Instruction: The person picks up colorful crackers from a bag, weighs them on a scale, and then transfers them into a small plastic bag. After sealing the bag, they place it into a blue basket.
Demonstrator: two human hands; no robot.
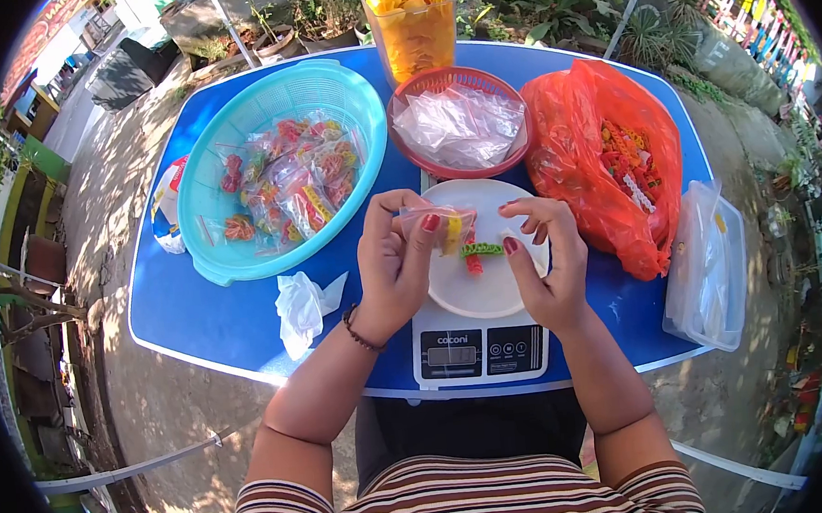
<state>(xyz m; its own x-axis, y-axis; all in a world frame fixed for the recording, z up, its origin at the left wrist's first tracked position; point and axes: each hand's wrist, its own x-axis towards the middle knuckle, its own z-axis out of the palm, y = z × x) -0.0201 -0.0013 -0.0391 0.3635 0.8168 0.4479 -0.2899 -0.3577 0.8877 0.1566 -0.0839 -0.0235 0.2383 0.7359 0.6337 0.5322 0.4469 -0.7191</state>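
Note:
My left hand pinches a small clear zip bag between thumb and fingers, with a yellow piece showing through it. Just below the bag are a green knobbly strip and a red strip, over the white round plate of a kitchen scale. To the right, my right hand holds nothing; its thumb and forefinger are apart, with the thumb tip near the green strip's end. The scale's display panel faces me at the table's front edge.
On the blue table stand a turquoise basket of filled bags, a red basket of clear bags and a square yellow-orange container. A red plastic bag holds colourful strips. A clear box and crumpled white tissue lie nearby.

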